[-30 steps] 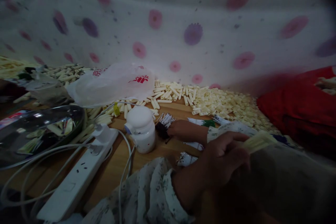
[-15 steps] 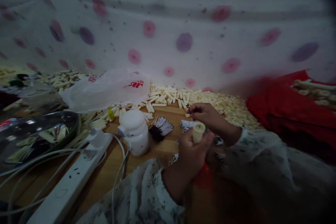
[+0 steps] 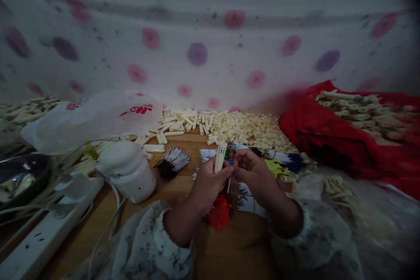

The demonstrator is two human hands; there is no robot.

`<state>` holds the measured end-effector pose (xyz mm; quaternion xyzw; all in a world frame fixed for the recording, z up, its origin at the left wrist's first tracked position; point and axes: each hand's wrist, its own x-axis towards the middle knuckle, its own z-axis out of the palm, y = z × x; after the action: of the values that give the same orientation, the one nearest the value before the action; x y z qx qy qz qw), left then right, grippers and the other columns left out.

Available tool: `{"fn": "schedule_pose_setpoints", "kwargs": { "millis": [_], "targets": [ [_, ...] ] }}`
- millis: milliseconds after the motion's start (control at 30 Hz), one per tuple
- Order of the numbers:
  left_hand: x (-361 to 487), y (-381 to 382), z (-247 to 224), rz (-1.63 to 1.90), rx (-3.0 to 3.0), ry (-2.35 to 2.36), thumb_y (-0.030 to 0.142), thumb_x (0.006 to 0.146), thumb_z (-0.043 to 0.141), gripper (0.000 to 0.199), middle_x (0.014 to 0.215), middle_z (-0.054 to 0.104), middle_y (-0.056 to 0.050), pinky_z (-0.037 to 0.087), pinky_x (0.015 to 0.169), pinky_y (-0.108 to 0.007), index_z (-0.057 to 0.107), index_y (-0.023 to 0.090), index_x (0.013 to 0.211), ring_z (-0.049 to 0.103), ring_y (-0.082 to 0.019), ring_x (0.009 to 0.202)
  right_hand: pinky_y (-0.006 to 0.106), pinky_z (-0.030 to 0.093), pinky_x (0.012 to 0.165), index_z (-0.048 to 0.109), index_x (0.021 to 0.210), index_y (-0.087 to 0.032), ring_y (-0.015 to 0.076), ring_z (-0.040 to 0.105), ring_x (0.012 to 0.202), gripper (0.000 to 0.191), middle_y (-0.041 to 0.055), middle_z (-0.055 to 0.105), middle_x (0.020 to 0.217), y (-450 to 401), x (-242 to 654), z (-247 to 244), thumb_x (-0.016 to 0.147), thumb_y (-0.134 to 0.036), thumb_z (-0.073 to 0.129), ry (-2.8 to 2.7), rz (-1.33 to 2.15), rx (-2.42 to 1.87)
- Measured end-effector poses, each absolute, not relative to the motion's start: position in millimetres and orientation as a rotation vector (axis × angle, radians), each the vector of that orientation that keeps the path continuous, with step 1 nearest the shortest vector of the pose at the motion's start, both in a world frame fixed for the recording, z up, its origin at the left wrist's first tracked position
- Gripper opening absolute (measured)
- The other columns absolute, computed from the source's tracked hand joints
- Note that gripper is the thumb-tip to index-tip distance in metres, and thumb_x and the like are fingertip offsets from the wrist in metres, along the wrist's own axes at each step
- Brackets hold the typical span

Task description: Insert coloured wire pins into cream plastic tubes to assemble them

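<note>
My left hand (image 3: 206, 181) is closed around a cream plastic pen barrel (image 3: 220, 157), held nearly upright with its slotted end at the top. Close beside it, my right hand (image 3: 254, 173) pinches a thin white pen refill (image 3: 229, 184), whose lower end shows between the hands; its upper part is largely covered by the fingers. Below the hands lies a bundle of red-ended refills (image 3: 219, 213). Black-ended refills (image 3: 173, 162) lie to the left, and yellow-ended ones (image 3: 278, 169) to the right. Green and blue ends show behind my fingers.
Cream barrels and small parts (image 3: 243, 127) are heaped along the back. A red bag (image 3: 305, 127) of barrels stands right, above a clear plastic bag (image 3: 367, 210). On the left are a white jar (image 3: 126, 170), a power strip (image 3: 49, 232) with cables, a dark bowl (image 3: 42, 183) and a white bag (image 3: 92, 118).
The view has swung right. My right hand has come back from the barrel heap to beside the left hand, with a refill in its fingers. The barrel stays in my left hand.
</note>
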<state>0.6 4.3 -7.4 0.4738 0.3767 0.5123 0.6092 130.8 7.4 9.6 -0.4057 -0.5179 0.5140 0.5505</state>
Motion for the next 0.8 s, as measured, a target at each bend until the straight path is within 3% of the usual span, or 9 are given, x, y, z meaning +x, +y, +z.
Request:
{"fn": "schedule_pose_setpoints", "kwargs": {
  "millis": [200,567,800],
  "targets": [
    [-2.5,5.1,-11.0,1.136,1.134,0.801,0.034,0.076,0.069,0.023,0.057,0.056,0.002,0.028,0.043,-0.017,0.055,0.015,0.077,0.04,-0.006,0.046,0.024,0.049,0.059,0.067,0.101,-0.023,0.0107,0.058,0.066,0.031,-0.0015,0.063,0.076,7.3,148.4,0.5,0.071,-0.024,0.069,-1.253,1.236,-0.849],
    [-5.1,-0.1,-2.1,0.983,1.264,0.871,0.037,0.073,0.069,0.026,0.059,0.055,0.002,0.028,0.045,-0.019,0.061,0.015,0.084,0.039,-0.008,0.046,0.028,0.051,0.066,0.071,0.083,-0.023,0.0143,0.063,0.071,0.008,0.0012,0.069,0.079,-3.8,167.5,2.3,0.078,-0.025,0.066,-1.465,0.909,-0.869],
    [-11.4,6.9,-1.4,1.245,1.704,1.066,0.039,0.075,0.068,0.025,0.065,0.055,0.0,0.038,0.059,-0.024,0.062,0.016,0.067,0.049,-0.015,0.062,0.031,0.049,0.062,0.066,0.084,-0.025,0.018,0.06,0.07,0.01,0.0022,0.064,0.076,-44.9,180.6,41.4,0.081,-0.019,0.058,-1.085,0.488,-0.702]
  ]
}}
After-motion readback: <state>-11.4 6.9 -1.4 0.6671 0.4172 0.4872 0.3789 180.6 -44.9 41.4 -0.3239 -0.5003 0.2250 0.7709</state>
